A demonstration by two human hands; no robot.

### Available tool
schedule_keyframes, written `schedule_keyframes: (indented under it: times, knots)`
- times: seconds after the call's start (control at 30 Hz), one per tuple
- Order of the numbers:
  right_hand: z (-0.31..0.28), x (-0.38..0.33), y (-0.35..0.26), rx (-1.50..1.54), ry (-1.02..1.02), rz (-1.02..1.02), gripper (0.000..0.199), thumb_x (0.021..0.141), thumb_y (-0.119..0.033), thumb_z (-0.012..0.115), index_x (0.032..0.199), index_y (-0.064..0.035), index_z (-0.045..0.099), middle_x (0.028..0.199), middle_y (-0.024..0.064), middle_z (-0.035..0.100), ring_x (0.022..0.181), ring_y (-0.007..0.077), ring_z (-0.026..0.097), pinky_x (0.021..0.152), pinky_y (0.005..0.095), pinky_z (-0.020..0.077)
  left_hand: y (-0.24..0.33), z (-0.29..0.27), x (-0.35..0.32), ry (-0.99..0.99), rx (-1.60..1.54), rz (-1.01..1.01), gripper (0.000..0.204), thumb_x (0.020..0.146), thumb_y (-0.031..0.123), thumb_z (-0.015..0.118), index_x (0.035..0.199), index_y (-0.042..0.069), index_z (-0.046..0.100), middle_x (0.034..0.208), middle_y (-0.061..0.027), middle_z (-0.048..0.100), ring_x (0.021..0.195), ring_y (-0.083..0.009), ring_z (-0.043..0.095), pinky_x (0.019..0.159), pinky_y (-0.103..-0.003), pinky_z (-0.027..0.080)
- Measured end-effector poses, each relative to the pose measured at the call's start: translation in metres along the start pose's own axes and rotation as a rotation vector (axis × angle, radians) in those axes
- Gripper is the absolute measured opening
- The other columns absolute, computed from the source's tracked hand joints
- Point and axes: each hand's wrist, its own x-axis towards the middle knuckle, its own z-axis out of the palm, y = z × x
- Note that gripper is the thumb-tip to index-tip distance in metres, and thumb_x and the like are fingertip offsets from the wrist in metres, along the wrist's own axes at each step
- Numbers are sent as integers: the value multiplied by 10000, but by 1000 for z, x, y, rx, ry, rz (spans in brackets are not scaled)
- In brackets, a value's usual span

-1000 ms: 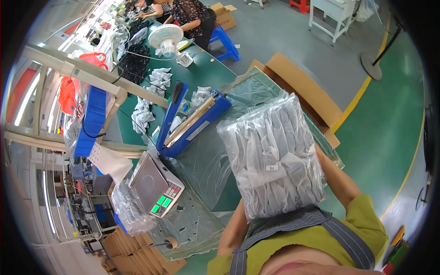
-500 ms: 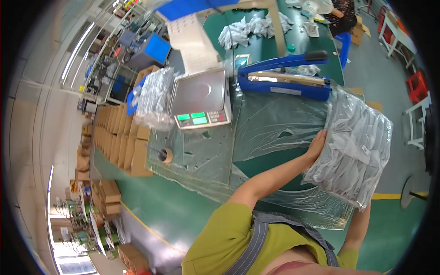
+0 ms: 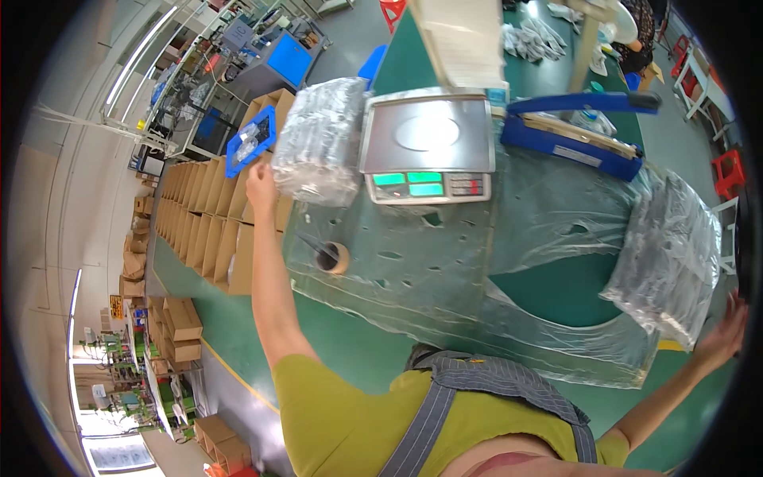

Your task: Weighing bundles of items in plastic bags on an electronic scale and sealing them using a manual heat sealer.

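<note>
My left hand (image 3: 261, 184) is stretched out to the far left, at the left edge of a clear plastic bag packed with pale grey items (image 3: 318, 143). Its fingers look partly curled, but blur hides whether they grip the bag. My right hand (image 3: 722, 334) is out at the far right, fingers apart and holding nothing visible. It is just off the lower right corner of another packed clear bag (image 3: 668, 250), which lies at the table's right end. Between the two bags stands a digital scale (image 3: 427, 143) with a bare metal pan and lit green displays.
A blue bag sealer (image 3: 572, 147) stands at the back right. A tape roll (image 3: 332, 258) lies on the table's plastic cover (image 3: 397, 294). Beyond my left hand are a blue basket (image 3: 251, 140) and rows of open cardboard boxes (image 3: 203, 219). Another person (image 3: 636, 48) sits far right.
My left hand has let go of the right-hand bag and swung left to the other bag. My right hand has come away from the right-hand bag. The view has shifted left.
</note>
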Motion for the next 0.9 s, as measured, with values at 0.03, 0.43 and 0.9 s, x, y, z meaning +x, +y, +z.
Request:
schedule_keyframes:
  times: [0.03, 0.43, 0.9]
  knots:
    - [73, -28, -21, 82, 5, 103, 272, 928, -108, 385, 1079, 50, 548, 1163, 137, 527, 1073, 243, 520, 953, 368, 399, -66, -9, 26, -3, 141, 37, 479, 811, 367, 580, 1079, -30, 569, 1107, -208, 578, 1008, -297, 570, 835, -381, 442]
    - [594, -331, -229, 646, -1463, 777, 285, 908, -275, 484, 1036, -44, 592, 892, 39, 612, 832, 106, 577, 743, 260, 478, -135, -12, 64, -849, -894, -419, 226, 888, 227, 543, 911, 10, 603, 611, 32, 492, 552, -69, 484, 523, -198, 419]
    - [712, -328, -273, 772, -812, 1046, 335, 910, -358, 474, 793, -59, 572, 691, 10, 543, 628, 106, 525, 591, 252, 442, -70, -57, 52, -682, -896, -31, 231, 914, 215, 494, 1004, 34, 608, 791, -16, 586, 721, -96, 559, 639, -218, 430]
